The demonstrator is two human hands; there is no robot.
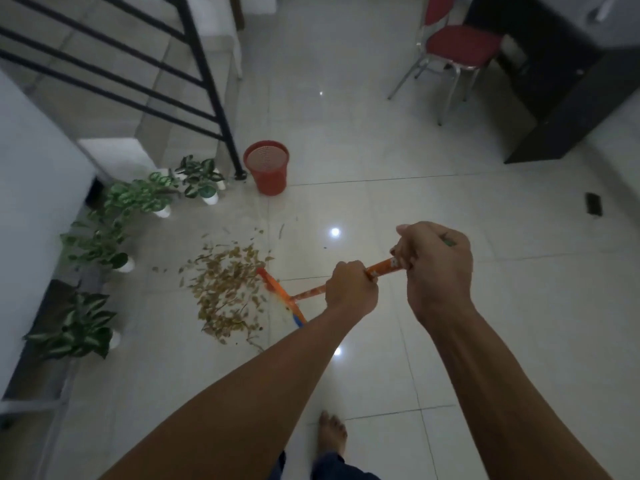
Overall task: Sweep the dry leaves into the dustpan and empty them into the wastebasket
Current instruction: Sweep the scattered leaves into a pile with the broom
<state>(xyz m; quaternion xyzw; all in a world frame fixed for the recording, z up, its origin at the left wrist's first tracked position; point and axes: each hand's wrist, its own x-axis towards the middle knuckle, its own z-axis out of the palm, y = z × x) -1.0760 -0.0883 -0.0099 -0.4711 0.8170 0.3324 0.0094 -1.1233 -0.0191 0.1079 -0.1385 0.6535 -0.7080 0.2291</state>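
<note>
A pile of dry brown leaves (227, 289) lies on the white tiled floor. An orange broom (310, 293) has its head at the pile's right edge. My left hand (349, 289) grips the broom handle low down. My right hand (434, 265) grips the handle's upper end. A red mesh wastebasket (267, 168) stands upright beyond the leaves, near the foot of the stair railing. No dustpan is in view.
Potted plants (138, 202) line the left side along a white wall. A black stair railing (194, 64) rises at the upper left. A red chair (457, 50) and a dark cabinet (561, 81) stand at the upper right. My bare foot (331, 434) is below.
</note>
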